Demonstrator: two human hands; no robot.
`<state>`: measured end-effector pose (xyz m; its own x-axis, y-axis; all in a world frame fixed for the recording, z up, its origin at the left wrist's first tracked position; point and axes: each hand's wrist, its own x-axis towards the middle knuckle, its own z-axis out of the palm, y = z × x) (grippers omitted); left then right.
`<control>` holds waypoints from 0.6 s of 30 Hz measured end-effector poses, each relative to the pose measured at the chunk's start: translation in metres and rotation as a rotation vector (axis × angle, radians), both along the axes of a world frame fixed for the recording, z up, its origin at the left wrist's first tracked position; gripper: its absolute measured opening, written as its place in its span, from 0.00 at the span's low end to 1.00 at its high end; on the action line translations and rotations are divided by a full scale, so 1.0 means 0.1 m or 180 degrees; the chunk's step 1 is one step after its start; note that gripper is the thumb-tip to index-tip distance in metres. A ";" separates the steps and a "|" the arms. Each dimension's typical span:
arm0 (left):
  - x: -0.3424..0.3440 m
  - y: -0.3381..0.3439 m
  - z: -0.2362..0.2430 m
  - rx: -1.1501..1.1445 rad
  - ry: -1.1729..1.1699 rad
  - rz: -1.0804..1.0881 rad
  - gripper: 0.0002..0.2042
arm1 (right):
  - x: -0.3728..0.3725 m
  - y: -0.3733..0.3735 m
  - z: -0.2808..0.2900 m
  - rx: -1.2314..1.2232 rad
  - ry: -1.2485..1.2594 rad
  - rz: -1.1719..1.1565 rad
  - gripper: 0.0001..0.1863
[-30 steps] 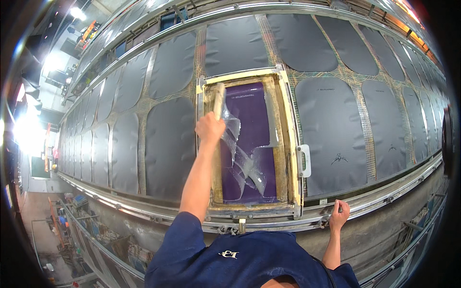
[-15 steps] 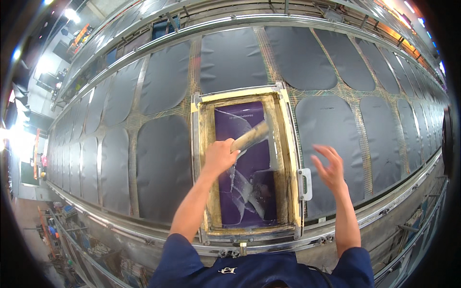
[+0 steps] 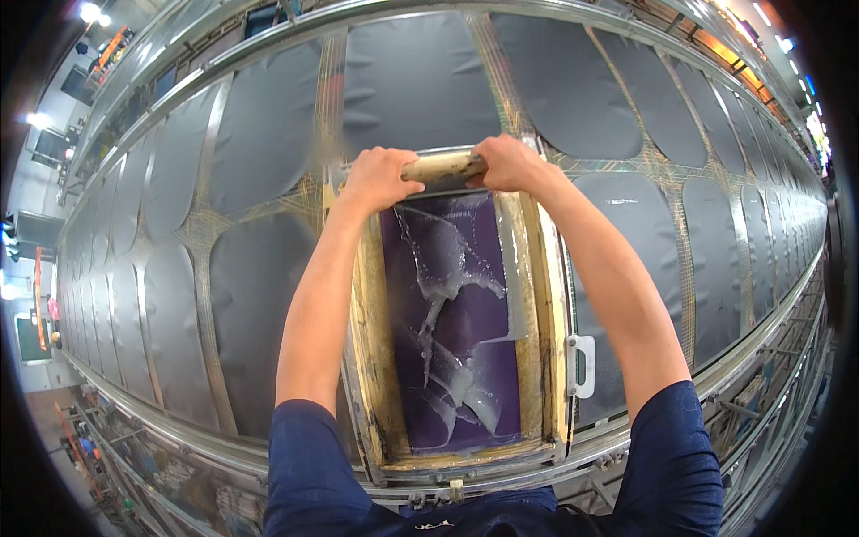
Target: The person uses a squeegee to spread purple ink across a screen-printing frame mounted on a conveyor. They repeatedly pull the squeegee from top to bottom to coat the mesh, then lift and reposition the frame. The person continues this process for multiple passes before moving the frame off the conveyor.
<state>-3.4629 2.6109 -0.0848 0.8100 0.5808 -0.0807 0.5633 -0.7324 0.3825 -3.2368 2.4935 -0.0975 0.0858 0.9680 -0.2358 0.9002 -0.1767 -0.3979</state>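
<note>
Both my hands grip a squeegee [image 3: 442, 167] with a pale wooden handle. My left hand [image 3: 380, 179] wraps its left end and my right hand [image 3: 507, 165] its right end. It lies crosswise at the far end of a screen printing frame [image 3: 534, 385], its blade partly hidden by handle and hands. The frame has yellowish taped inner edges and a purple mesh [image 3: 474, 318]. Clear, whitish paste [image 3: 472, 394] is smeared in streaks over the mesh, below the squeegee.
Under the frame runs a long printing table with dark grey rounded panels [image 3: 420, 85] in rows, with stained strips between them. A metal handle [image 3: 583, 367] sticks out from the frame's right side. A metal rail [image 3: 617, 438] follows the table's near edge.
The squeegee has gone from a slanted one-handed hold over the mesh to lying crosswise at the far end. My right hand, free and open before, has closed on it.
</note>
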 end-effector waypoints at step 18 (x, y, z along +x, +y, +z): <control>-1.90 -3.16 -0.21 0.0106 -0.0598 -0.0184 0.13 | -1.79 -3.09 -0.03 0.0304 0.0007 0.0435 0.14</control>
